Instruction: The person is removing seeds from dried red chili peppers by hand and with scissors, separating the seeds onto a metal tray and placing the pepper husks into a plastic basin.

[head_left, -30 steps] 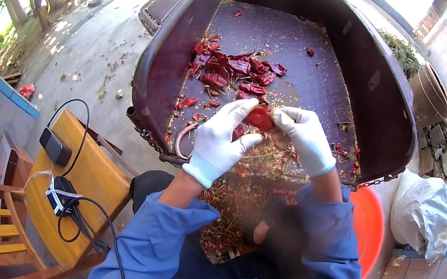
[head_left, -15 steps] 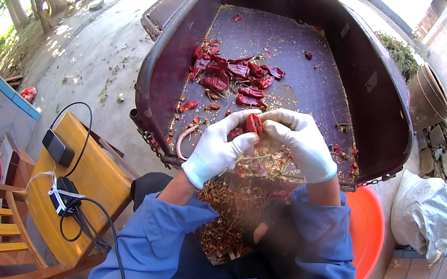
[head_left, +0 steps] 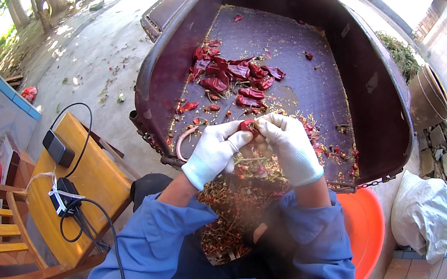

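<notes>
Gloves of white knit cover both our hands, which meet over the near edge of the big dark maroon metal tub [head_left: 359, 96]. Our left hand [head_left: 214, 151] and right hand [head_left: 288, 147] pinch one small dried red chilli [head_left: 248, 126] between their curled fingertips, each closed lightly on an end. Farther in, a loose heap of dried red chillies [head_left: 234, 74] lies on the tub floor. Below our wrists, a pile of stems and seed scraps [head_left: 230, 205] rests on our lap. At near left stands a yellow wooden chair [head_left: 92, 177]; at right, an orange plastic basin [head_left: 366, 232].
</notes>
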A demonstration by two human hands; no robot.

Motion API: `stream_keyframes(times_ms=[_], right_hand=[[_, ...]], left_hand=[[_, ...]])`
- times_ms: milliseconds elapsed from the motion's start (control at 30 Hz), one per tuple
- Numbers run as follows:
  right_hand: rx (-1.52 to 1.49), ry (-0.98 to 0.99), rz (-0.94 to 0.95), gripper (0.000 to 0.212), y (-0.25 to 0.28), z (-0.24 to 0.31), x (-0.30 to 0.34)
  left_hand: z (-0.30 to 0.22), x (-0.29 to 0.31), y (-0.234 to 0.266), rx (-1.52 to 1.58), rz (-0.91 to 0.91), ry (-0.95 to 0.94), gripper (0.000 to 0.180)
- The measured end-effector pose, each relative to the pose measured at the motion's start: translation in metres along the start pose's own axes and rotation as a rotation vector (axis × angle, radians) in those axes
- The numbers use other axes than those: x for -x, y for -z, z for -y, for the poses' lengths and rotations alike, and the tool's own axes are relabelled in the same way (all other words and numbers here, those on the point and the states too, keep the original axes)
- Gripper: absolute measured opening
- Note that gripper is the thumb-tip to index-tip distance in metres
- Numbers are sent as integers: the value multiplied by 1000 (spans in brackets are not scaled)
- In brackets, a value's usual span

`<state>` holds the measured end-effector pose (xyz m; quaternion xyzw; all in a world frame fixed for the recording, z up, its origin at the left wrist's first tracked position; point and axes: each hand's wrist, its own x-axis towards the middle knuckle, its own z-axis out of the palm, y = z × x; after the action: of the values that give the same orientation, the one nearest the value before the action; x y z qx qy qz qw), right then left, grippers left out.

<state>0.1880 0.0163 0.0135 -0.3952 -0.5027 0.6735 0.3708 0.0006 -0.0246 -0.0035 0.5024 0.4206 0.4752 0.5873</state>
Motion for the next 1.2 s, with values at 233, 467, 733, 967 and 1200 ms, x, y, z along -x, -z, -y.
stream_keyframes(times_ms=[233,467,733,967,1200], right_hand=[[577,352,-200,23,-22,1,3],[300,100,-126,23,-11,13,-18],[1524,625,-459,32,21,-45,-103],[1554,344,-492,19,22,-50,-111],[1445,358,-558,19,33,-43,-89]], left_hand=[[-6,1,-1,-91,-104,-17,26],[4,1,11,158,-208,52,22],[-21,9,14,323,-376,122,38],[-4,6,32,262,-274,9,39],[-3,0,20,374,-369,0,33]])
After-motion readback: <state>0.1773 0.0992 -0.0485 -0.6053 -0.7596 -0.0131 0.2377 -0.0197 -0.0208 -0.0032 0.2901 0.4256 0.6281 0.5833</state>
